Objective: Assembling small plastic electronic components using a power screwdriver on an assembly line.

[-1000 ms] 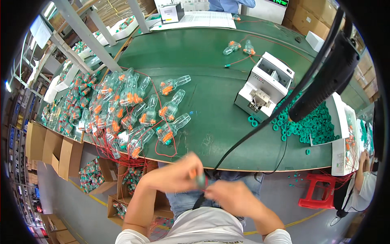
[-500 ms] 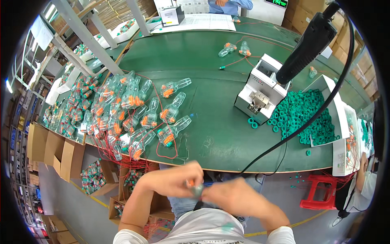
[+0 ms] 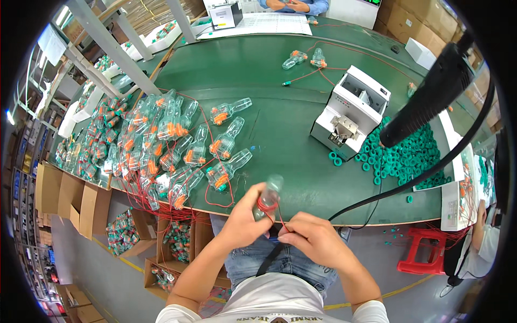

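My left hand (image 3: pixel 243 220) is closed round a small clear plastic bottle-shaped part (image 3: pixel 273 185), its narrow end tilted up over the table's front edge. Red wire (image 3: pixel 266 206) is wound round the body of this part. Just to the right, my right hand (image 3: pixel 315 237) pinches the red wire between thumb and fingers, in front of my lap. Beyond my left hand lie several similar clear parts with orange fittings (image 3: pixel 223 172), heaped toward the left with red wires trailing.
A white machine (image 3: pixel 350 116) stands right of centre beside heaped green rings (image 3: pixel 401 156). A black cylindrical tool (image 3: pixel 425 99) hangs over them, its cable (image 3: pixel 398 188) arching to the table edge. Cartons of parts (image 3: pixel 125 234) sit below left, a red stool (image 3: pixel 423 250) below right. Another person's hands (image 3: pixel 288 5) show at the far side.
My left hand has raised the bottle-shaped part toward the table edge, and the red wire now shows round it. The blur of both hands has gone. The hanging tool has swung right, off the machine.
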A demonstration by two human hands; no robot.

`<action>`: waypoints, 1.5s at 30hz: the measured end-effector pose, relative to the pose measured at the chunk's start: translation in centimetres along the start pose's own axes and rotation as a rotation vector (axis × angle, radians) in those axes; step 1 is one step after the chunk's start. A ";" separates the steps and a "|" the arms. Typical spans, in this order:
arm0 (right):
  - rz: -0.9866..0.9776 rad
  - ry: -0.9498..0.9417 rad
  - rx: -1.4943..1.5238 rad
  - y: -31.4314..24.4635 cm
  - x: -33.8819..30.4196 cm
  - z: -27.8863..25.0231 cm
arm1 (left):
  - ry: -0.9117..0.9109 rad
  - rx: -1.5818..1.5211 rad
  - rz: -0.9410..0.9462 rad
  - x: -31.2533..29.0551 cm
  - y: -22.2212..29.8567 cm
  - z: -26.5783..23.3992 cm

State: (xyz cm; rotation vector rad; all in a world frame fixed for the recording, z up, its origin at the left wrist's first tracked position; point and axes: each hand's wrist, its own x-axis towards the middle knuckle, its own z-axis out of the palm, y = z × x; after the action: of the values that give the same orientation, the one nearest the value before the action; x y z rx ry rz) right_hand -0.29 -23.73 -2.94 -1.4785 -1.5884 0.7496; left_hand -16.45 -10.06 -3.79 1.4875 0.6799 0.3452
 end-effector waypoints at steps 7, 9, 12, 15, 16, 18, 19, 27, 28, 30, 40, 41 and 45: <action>0.106 0.281 0.445 1.9 0.3 1.0 | -0.036 -0.593 -0.014 0.5 -2.3 2.4; 0.187 0.493 0.682 2.0 0.5 2.6 | -0.015 -0.643 -0.025 0.6 -2.2 3.0; 0.225 0.639 0.794 1.4 0.9 4.7 | -0.046 -0.861 -0.019 0.5 -2.4 3.7; 0.274 0.767 0.806 1.7 0.0 6.1 | 0.126 -0.878 -0.073 0.3 -2.3 4.8; 0.178 0.685 0.491 1.5 -0.5 6.6 | 0.215 -0.822 -0.026 0.4 -2.9 4.9; -0.135 0.573 -0.033 0.8 -0.3 5.7 | 0.306 -0.786 0.044 0.6 -2.6 4.9; -0.131 0.576 -0.036 0.4 -0.1 5.5 | 0.301 -0.788 0.041 0.5 -2.2 4.9; -0.293 0.518 -0.431 0.7 0.2 3.4 | 0.237 -0.443 0.104 -0.6 -3.7 3.7; -0.231 0.580 -0.287 0.6 0.6 2.8 | 0.131 -0.339 0.083 -0.8 -3.8 3.5; 0.211 0.668 0.295 1.1 0.6 2.8 | 0.022 -0.234 0.065 -1.2 -4.0 3.2; 0.417 0.694 -0.735 9.1 3.0 -3.9 | 0.011 -0.505 -0.033 -0.4 -4.5 3.3; 0.433 0.646 -0.807 10.0 2.9 -3.7 | 0.056 -0.581 -0.035 0.0 -4.4 3.4; 0.299 0.461 -0.699 9.9 1.2 -2.2 | 0.169 -0.476 0.041 2.2 -4.6 3.3</action>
State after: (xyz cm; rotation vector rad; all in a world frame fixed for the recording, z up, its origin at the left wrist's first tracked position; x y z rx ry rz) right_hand 6.54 -21.42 -10.16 -2.2280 -1.3316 -0.0439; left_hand -13.62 -11.75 -8.89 1.0265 0.6461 0.6238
